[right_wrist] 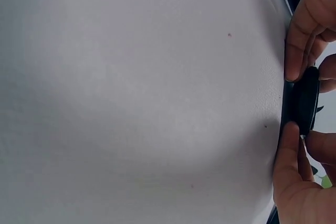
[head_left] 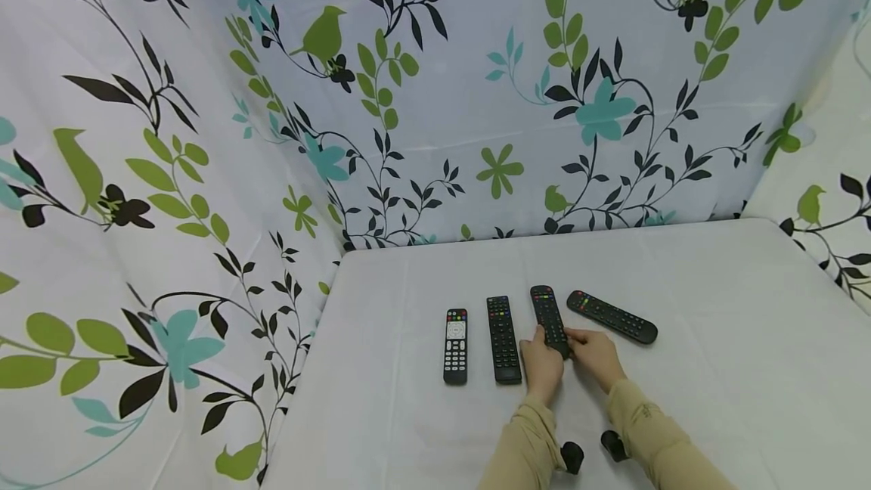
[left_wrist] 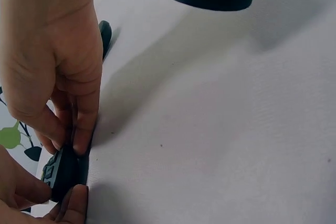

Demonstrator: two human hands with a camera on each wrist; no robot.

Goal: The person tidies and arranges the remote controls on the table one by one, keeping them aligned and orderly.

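In the head view, my left hand (head_left: 542, 367) and right hand (head_left: 599, 355) hold the near end of a black remote control (head_left: 547, 314) from both sides. It points away from me, tilted slightly left. The left wrist view shows the near end of this remote control (left_wrist: 63, 176) between the fingers of both hands, with my right hand (left_wrist: 55, 61) above in the picture. Seen from the right wrist, thumbs and fingers pinch the dark end of the remote control (right_wrist: 305, 100). Fingers hide part of its sides.
Left of my hands lie a black remote (head_left: 503, 340) and a slimmer one with white buttons (head_left: 455, 350). A further black remote (head_left: 612, 317) lies slanted to the right. All rest on a white-covered table (head_left: 381, 414), with patterned curtains (head_left: 435, 97) around it.
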